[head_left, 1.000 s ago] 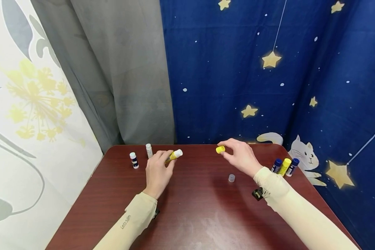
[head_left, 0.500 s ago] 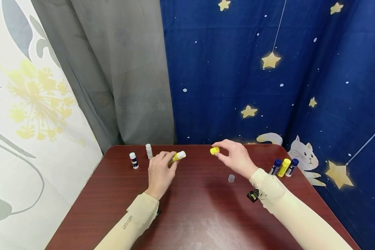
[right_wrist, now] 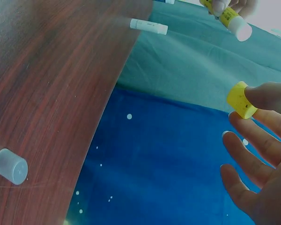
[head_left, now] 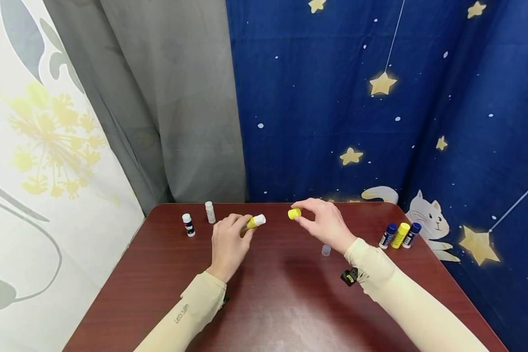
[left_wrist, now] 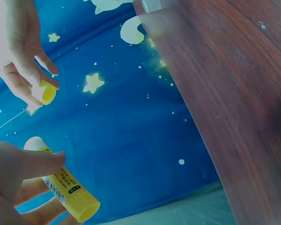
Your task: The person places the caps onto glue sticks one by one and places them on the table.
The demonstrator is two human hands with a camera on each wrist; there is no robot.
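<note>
My left hand (head_left: pixel 229 244) grips a yellow glue stick (head_left: pixel 256 222), its white end uncovered and pointing right. In the left wrist view the thumb lies across the glue stick (left_wrist: pixel 72 190), and printed text and a barcode show on its side. Across a gap to the right, my right hand (head_left: pixel 327 225) pinches a small yellow cap (head_left: pixel 294 213) between thumb and fingers. The right wrist view shows the yellow cap (right_wrist: pixel 241 101) at the thumb tip, the other fingers spread. Cap and glue stick are apart, both held above the table.
A translucent cap (head_left: pixel 326 250) lies on the dark red table (head_left: pixel 264 293). Two white-topped sticks (head_left: pixel 188 225) stand at the back left. At the right stand a blue stick (head_left: pixel 387 235), a yellow stick (head_left: pixel 400 235) and another blue stick (head_left: pixel 411 235). Curtains hang behind.
My right hand has moved left with the yellow cap. My left hand has shifted slightly right with the glue stick, so the gap between them is smaller.
</note>
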